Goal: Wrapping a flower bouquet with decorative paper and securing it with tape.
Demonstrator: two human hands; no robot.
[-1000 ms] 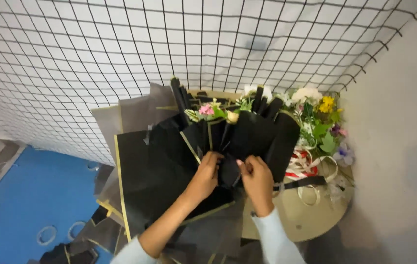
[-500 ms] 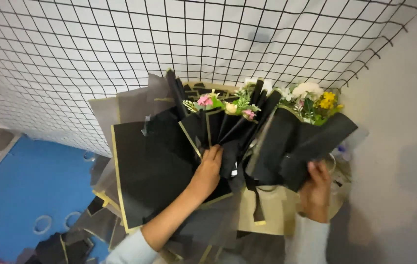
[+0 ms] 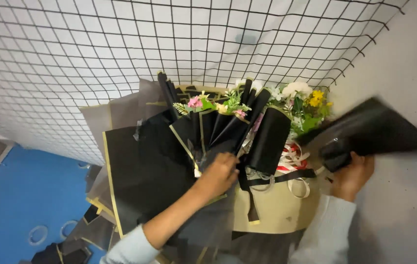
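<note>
black sheet [image 3: 365,131] swung further right | right hand [image 3: 352,176] gripping | left hand [image 3: 218,173] still on bouquet [image 3: 218,129]

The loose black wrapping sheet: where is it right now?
In the head view, the black wrapping sheet is at far right, gripped by the right hand, beside the yellow flowers.

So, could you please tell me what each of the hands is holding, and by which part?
The right hand grips a black wrapping sheet by its lower left corner. The left hand presses on the bouquet at its gathered wrap; a full grip cannot be told.
</note>
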